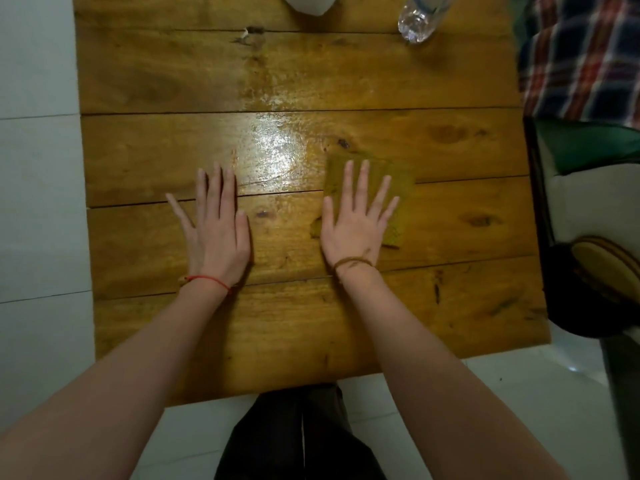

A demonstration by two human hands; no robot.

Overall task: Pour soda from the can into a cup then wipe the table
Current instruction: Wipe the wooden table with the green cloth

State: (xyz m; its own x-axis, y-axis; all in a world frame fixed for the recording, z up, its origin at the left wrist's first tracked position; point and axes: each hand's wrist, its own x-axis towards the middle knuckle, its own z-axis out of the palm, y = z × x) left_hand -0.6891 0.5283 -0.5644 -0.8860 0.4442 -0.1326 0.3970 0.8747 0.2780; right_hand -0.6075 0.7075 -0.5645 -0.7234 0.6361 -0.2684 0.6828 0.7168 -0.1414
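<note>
A wooden plank table [138, 81] fills the view. My left hand [216, 230] lies flat on the bare wood, fingers apart, holding nothing. My right hand [358, 220] rests flat, fingers spread, on top of a yellow-brown cloth [403, 183] that lies on the table right of centre. A shiny wet patch [277, 147] sits between and just beyond the hands. At the far edge, the bottom of a white cup [310, 3] is cut off by the frame. No soda can is in view.
A clear plastic bottle [417, 19] stands at the far right of the table. To the right are a plaid cloth [585, 53], a green and white item [588, 161] and a dark round object [595, 289]. White floor tiles surround the table.
</note>
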